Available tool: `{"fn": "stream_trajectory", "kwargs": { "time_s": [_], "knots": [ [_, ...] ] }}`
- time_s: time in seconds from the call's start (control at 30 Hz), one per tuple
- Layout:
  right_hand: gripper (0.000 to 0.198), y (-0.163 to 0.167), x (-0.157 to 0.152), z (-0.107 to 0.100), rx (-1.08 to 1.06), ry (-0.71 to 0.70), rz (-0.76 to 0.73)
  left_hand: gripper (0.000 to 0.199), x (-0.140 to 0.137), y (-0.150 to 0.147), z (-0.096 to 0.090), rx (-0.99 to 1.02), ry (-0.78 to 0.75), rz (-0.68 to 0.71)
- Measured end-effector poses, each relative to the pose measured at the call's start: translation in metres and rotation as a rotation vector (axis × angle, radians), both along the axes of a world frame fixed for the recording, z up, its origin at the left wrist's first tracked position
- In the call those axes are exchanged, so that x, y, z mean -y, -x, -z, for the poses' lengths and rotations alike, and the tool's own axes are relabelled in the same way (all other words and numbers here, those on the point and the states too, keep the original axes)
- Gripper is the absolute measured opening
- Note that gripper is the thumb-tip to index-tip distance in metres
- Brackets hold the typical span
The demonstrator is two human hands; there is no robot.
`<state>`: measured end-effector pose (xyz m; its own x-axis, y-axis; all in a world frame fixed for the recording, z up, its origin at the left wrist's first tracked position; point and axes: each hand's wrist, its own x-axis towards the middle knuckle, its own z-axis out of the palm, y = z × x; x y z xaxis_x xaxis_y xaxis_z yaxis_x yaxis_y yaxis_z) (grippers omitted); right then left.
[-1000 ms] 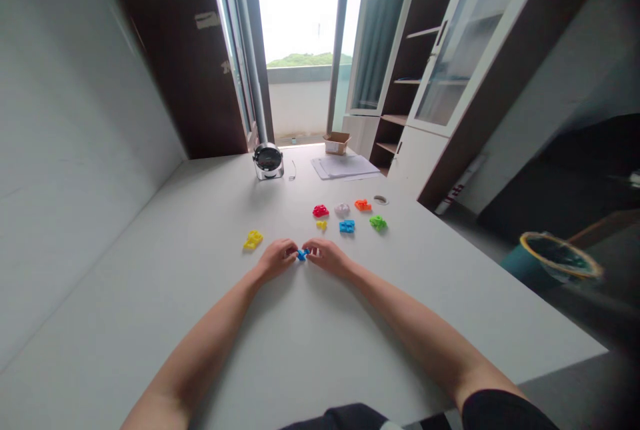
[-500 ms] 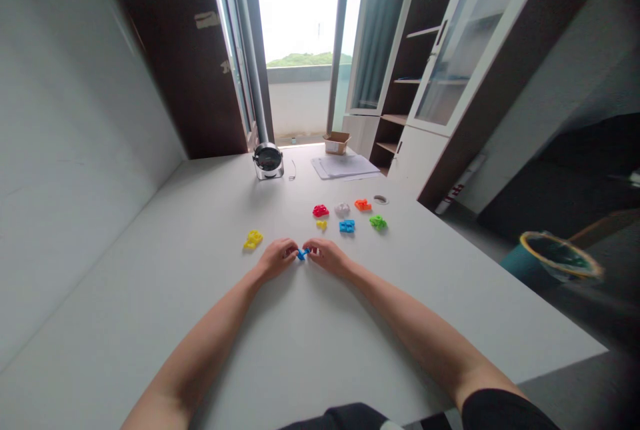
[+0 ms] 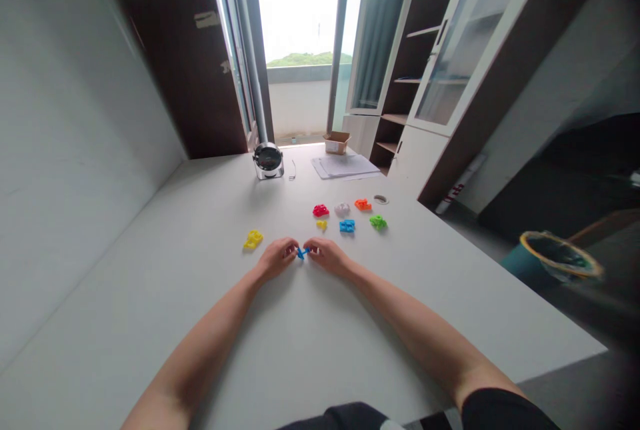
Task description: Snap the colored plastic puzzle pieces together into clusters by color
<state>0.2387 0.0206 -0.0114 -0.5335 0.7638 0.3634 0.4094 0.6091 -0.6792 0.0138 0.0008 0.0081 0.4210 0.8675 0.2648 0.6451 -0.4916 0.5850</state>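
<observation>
A small blue plastic piece is pinched between both hands over the white table. My left hand grips its left end with closed fingers. On the other side, my right hand holds the right end between thumb and fingertips. The piece's exact shape is partly hidden by the fingers. Yellow plastic pieces lie left of my left hand. Beyond my right hand are a small yellow piece and a blue group of pieces.
Farther back lie red pieces, whitish pieces, orange pieces and green pieces. A round metal-framed device, paper sheets and a cardboard box stand toward the window. A bin is off the table's right edge.
The blue piece has tilted slightly between my fingers. Both hands stay in nearly the same place, and the other pieces have not moved.
</observation>
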Motion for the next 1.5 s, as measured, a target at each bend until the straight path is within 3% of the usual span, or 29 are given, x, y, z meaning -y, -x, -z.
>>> {"fn": "stream_trajectory", "kwargs": {
  "time_s": [1.5],
  "knots": [
    [0.029, 0.000, -0.003, 0.006, -0.009, 0.015, -0.009, 0.018, -0.001, 0.001, 0.002, -0.009, -0.004, 0.003]
  ]
}}
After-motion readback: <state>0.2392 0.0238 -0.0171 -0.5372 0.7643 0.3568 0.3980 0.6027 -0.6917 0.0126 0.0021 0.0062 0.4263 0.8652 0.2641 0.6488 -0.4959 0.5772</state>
